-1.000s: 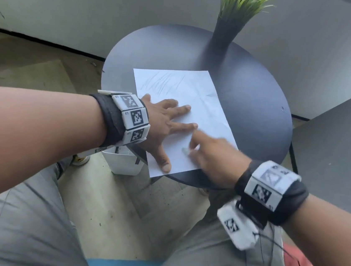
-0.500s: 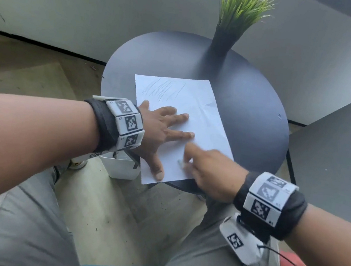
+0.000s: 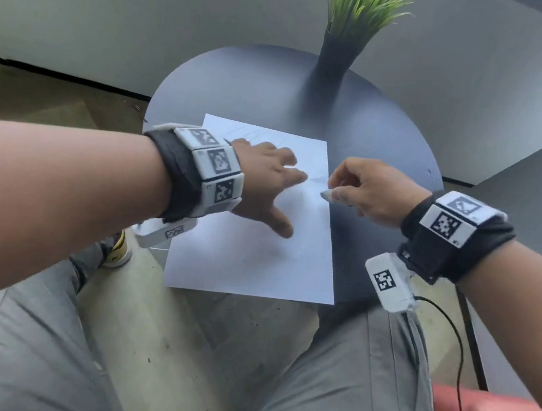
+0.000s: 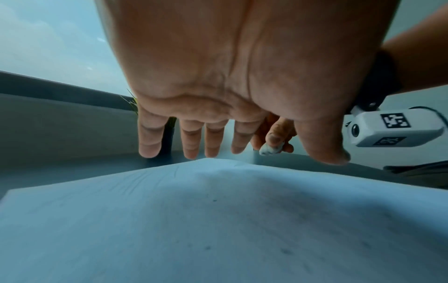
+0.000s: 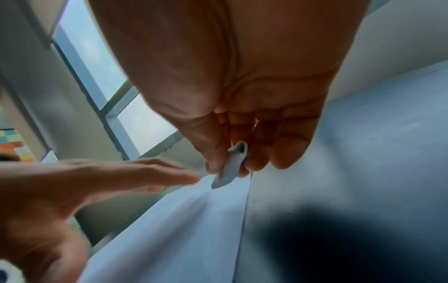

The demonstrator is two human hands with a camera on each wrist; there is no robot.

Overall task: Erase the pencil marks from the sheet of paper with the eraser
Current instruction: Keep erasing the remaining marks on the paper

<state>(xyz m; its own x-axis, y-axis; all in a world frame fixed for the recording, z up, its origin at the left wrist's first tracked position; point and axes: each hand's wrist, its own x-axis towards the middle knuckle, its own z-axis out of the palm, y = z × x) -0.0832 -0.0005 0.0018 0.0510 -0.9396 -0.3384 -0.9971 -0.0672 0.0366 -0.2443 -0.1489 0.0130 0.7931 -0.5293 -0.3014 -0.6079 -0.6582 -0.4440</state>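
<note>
White paper sheet (image 3: 250,253) overhangs the near edge of our round dark table (image 3: 388,144) at frame centre. Our left hand (image 3: 265,184) spreads flat with straight fingers to pin it, we judge; beside it, our right hand (image 3: 369,193) pinches the grey eraser (image 3: 326,195) at the sheet's right edge. Faint pencil marks (image 3: 254,134) remain farther up.

A round dark-blue table (image 3: 243,80) stands on a floor of pale and brown wood-look planks (image 3: 55,103), beside a plain grey wall (image 3: 150,5) edged with a black skirting strip (image 3: 58,74). At the table's far edge, a tall dark vase holding green artificial grass (image 3: 340,44) stands upright. A grey panel (image 3: 533,201) rises at right. Daylight enters through a metal-framed window (image 5: 101,76).
</note>
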